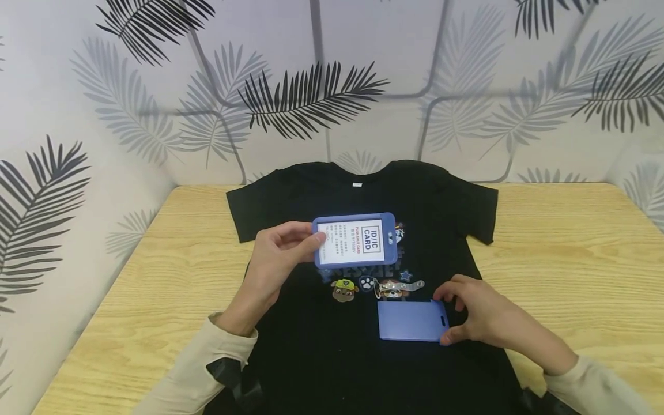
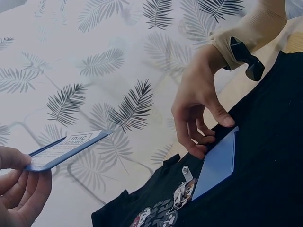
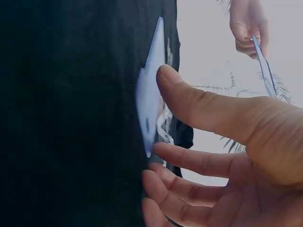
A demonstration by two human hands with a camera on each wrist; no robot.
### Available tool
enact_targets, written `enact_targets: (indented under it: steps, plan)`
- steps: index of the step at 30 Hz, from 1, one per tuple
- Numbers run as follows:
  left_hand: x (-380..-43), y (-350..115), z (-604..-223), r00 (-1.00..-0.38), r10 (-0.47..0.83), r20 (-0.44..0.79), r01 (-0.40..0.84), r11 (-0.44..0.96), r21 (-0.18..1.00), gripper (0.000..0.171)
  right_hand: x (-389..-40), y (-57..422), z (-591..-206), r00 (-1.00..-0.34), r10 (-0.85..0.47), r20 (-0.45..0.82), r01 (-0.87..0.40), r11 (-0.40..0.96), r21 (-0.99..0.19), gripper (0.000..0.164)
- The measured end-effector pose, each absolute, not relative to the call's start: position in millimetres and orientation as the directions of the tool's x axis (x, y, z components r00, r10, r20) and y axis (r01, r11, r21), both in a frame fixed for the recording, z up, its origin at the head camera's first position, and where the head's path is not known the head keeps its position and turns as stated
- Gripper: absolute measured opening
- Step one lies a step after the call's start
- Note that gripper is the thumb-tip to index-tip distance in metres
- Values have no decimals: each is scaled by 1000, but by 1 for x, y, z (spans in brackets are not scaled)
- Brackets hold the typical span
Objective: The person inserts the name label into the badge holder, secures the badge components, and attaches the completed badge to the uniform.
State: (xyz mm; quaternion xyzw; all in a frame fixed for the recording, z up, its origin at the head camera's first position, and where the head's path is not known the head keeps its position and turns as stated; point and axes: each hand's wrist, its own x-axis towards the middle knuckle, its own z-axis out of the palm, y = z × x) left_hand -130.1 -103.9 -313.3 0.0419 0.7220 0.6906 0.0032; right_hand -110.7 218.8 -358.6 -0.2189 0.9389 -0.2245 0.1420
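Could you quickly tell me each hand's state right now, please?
Left hand: closed, holding the blue card holder.
Right hand: closed, pinching the blue cover at one end.

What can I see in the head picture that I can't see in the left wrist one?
Only the head view shows the white neck tag of the black shirt and the left sleeve.

Only the left wrist view shows fingers of the left hand bent beneath the card holder.

Both show that holder, the right hand at the blue cover, and the leafy wall.

Raised blue card holder point(image 1: 390, 253), blue panel point(image 1: 410, 321)
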Motion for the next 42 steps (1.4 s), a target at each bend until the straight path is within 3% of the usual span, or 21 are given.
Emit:
enact_targets:
  steps: [10, 21, 28, 37, 42]
  plan:
    - [-130, -106, -314, -995, 82, 62, 66, 52, 996, 28, -110, 216, -364, -871, -455, -185, -324, 815, -481, 63]
    - [-129, -107, -314, -994, 83, 71, 75, 57, 996, 28, -108, 216, -363, -874, -461, -155, -308, 771, -558, 67]
    - [-128, -107, -315, -995, 76, 59, 63, 61, 996, 28, -104, 218, -359, -871, -475, -130, -252, 656, -711, 44]
    - [-128, -108, -317, -995, 80, 62, 67, 58, 996, 28, -105, 229, -355, -896, -401, -191, -18, 463, -886, 24]
    - [-128, -108, -316, -995, 77, 61, 67, 69, 995, 28, -107, 236, -353, -888, -407, -213, 46, 384, -922, 25]
